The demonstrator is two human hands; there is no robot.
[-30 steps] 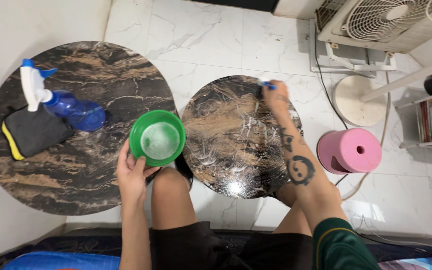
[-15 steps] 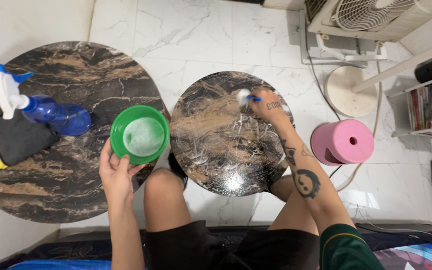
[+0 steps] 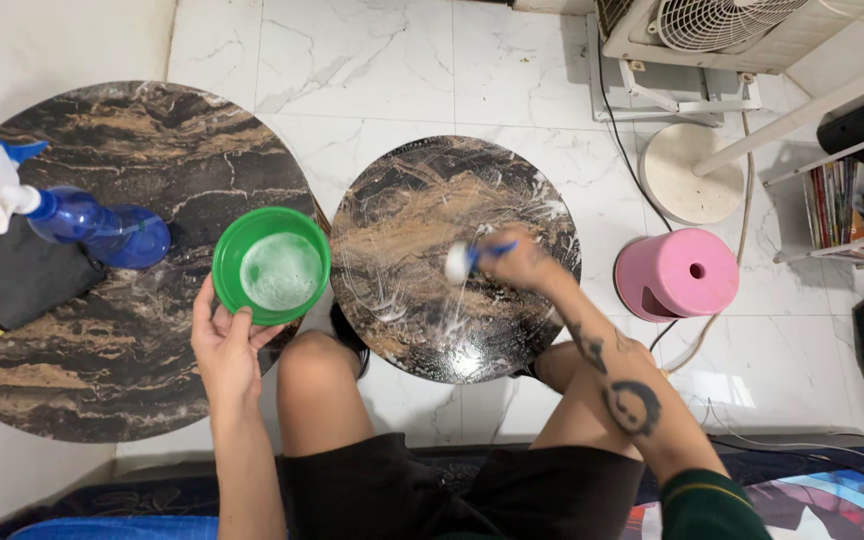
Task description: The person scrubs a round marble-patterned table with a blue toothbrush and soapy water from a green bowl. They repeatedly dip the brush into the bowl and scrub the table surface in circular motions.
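Our right hand (image 3: 517, 258) grips a small brush (image 3: 464, 260), pressing its soapy tip on the small round desk (image 3: 402, 290) to scrub it. Our left hand (image 3: 222, 345) grasps the green bowl (image 3: 270, 266) of suds on the big desk (image 3: 102, 330), close for dipping.

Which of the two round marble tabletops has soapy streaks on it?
The smaller tabletop, under the right hand; the larger tabletop shows none.

white marble floor (image 3: 382, 60), pink stool (image 3: 677, 272), fan (image 3: 712, 20)
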